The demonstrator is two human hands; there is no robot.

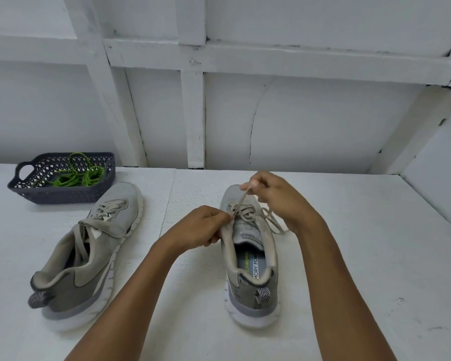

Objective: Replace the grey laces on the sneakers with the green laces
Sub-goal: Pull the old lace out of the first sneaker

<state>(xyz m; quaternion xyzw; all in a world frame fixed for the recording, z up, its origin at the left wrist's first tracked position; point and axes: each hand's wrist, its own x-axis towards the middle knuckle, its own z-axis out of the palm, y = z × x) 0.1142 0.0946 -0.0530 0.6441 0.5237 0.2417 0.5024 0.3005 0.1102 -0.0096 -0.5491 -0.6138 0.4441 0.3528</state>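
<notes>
Two grey sneakers stand on the white table. The right sneaker (pixel 250 269) points away from me, heel toward me. My left hand (pixel 201 226) grips its upper edge by the eyelets. My right hand (pixel 274 196) pinches a strand of the grey lace (pixel 241 201) and holds it up taut over the toe. A loose end of that lace trails off the sneaker's right side. The left sneaker (pixel 89 256) leans on its side with its grey laces threaded. Green laces (pixel 76 175) lie coiled in a dark blue basket (pixel 63 196) at the far left.
A white panelled wall with beams rises right behind the table's back edge (pixel 297 171). A white side wall (pixel 440 165) closes in at the far right. The basket stands just behind the left sneaker's toe.
</notes>
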